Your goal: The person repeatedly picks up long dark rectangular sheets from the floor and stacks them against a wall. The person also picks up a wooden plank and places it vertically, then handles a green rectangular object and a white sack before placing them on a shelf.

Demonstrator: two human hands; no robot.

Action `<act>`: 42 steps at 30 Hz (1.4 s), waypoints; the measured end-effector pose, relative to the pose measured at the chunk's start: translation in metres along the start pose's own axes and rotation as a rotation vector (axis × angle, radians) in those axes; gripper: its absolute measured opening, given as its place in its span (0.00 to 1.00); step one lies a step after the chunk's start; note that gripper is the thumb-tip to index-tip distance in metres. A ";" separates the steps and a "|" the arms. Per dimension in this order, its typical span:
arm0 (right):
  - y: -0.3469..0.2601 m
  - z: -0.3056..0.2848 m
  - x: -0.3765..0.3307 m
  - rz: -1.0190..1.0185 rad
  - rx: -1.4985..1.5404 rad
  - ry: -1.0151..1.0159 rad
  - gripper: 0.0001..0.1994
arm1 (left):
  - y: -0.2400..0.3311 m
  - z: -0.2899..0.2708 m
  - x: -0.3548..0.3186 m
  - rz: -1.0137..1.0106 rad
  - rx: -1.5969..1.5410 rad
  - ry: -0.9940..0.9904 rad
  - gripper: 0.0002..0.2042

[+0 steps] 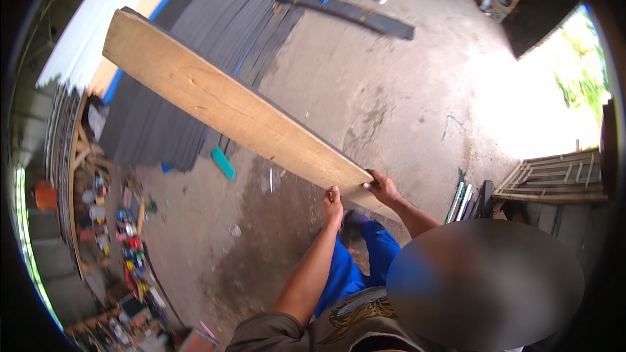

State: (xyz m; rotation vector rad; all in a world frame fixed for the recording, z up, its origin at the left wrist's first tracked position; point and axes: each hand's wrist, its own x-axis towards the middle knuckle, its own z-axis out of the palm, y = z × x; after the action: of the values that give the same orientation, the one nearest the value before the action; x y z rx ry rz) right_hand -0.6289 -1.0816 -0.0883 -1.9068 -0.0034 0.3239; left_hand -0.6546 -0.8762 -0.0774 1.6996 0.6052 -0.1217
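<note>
A long wooden plank (228, 111) with a pale, grained face and a dark far edge slants from the upper left down to my body. My left hand (332, 207) grips its near-left edge, thumb up on the wood. On the opposite edge, my right hand (385, 188) is closed round the plank close to its near end. The plank's far end is raised in front of a stack of dark grey boards (153, 120). Most of my fingers are hidden behind the wood.
White sheets (81, 36) lie at the upper left beside the stack. A dark board (355, 18) rests on the concrete floor (365, 85). A green piece (223, 163) lies near the stack. Cluttered shelves (130, 241) line the left; a slatted wooden frame (551, 176) stands right.
</note>
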 end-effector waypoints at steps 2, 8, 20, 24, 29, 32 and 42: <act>-0.035 -0.013 -0.015 -0.041 0.023 0.084 0.28 | 0.020 0.000 -0.001 0.060 -0.132 -0.058 0.23; -0.116 -0.064 -0.071 -0.148 0.042 0.380 0.28 | 0.105 0.009 -0.001 0.382 0.060 -0.435 0.17; -0.172 -0.086 -0.142 -0.067 0.228 1.080 0.27 | 0.206 0.087 -0.027 0.750 0.200 -1.092 0.20; -0.200 -0.094 -0.180 -0.221 0.364 1.278 0.27 | 0.238 0.124 -0.067 0.867 0.069 -1.294 0.16; -0.219 -0.094 -0.204 -0.302 0.303 1.533 0.28 | 0.266 0.156 -0.099 0.880 0.021 -1.545 0.14; -0.223 -0.088 -0.216 -0.319 0.238 1.710 0.28 | 0.271 0.171 -0.121 0.831 0.031 -1.708 0.13; -0.218 -0.096 -0.279 -0.271 -0.006 2.034 0.28 | 0.285 0.206 -0.213 0.870 -0.038 -2.020 0.12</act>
State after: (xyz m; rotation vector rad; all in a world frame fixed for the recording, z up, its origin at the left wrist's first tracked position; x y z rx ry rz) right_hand -0.8424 -1.1373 0.2050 -1.4240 1.0263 -1.7991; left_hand -0.6569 -1.1668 0.2140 0.8968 -1.5455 -0.9724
